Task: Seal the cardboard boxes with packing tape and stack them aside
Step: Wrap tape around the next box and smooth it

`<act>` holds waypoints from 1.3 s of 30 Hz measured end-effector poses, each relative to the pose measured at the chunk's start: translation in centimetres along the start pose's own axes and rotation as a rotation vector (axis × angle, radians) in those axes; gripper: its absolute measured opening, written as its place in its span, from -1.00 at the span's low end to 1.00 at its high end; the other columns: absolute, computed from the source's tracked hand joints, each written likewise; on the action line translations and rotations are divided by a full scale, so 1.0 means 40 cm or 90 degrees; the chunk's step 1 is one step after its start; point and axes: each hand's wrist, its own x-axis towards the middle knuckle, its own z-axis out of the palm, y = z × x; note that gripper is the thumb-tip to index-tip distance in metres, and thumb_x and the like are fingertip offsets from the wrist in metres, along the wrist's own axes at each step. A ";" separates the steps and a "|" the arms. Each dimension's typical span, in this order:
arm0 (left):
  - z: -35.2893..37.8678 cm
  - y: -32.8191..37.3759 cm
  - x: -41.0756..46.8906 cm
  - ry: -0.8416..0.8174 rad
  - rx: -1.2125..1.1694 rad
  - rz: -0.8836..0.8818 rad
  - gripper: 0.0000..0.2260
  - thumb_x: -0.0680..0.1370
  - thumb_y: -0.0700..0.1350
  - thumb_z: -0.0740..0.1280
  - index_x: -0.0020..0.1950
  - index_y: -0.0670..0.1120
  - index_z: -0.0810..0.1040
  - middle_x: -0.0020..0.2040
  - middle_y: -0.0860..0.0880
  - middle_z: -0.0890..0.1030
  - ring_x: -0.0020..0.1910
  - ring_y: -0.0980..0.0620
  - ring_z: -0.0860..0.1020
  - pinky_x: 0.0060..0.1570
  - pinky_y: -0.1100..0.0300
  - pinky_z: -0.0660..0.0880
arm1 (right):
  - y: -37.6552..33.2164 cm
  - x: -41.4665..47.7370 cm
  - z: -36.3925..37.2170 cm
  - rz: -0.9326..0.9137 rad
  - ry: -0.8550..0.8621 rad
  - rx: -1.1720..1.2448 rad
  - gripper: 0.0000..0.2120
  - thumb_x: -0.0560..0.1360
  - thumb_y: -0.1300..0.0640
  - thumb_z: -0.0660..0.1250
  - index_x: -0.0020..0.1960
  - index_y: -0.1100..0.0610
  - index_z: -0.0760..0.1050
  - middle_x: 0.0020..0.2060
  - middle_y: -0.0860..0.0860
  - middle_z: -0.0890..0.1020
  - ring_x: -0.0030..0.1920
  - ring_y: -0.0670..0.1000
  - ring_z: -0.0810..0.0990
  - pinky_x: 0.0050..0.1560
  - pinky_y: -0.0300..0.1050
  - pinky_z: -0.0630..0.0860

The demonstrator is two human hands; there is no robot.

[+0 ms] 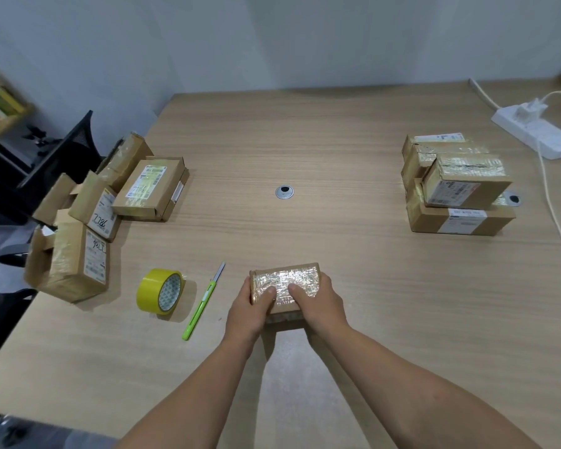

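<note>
Both hands, left hand (248, 307) and right hand (318, 301), grip the small taped box (285, 281) from its sides, thumbs pressing on top.

Lighting: bright, even, from above; soft shadows on table (305, 150). Glare: taped box (285, 280) top. Edges: wide-angle bowing; left shelf (0, 105) blurred.
</note>
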 end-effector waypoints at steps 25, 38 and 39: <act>-0.006 -0.001 0.030 0.020 -0.081 -0.105 -0.74 0.67 0.14 0.16 0.35 0.16 0.36 0.23 0.08 0.52 0.21 0.03 0.50 0.25 -0.02 0.47 | 0.038 0.016 0.021 0.066 -0.056 0.146 -0.24 0.44 -0.47 0.00 0.57 -0.19 0.16 0.49 -0.03 0.39 0.45 0.10 0.40 0.45 0.21 0.35; -0.069 0.001 0.052 -0.020 -0.044 -0.070 -0.43 0.48 0.34 0.15 0.40 0.10 0.45 0.29 -0.01 0.56 0.28 -0.04 0.51 0.35 -0.09 0.42 | -0.010 0.000 0.066 0.059 0.011 0.134 -0.48 0.68 -0.20 0.02 0.61 -0.11 0.12 0.47 -0.04 0.39 0.44 0.09 0.39 0.42 0.07 0.36; -0.070 0.004 0.058 -0.015 -0.045 -0.063 -0.45 0.51 0.31 0.16 0.40 0.05 0.44 0.28 -0.06 0.54 0.26 -0.05 0.51 0.31 -0.06 0.44 | -0.012 0.001 0.065 0.059 0.020 0.127 -0.48 0.69 -0.18 0.02 0.61 -0.08 0.12 0.42 -0.02 0.42 0.40 0.10 0.41 0.37 0.04 0.37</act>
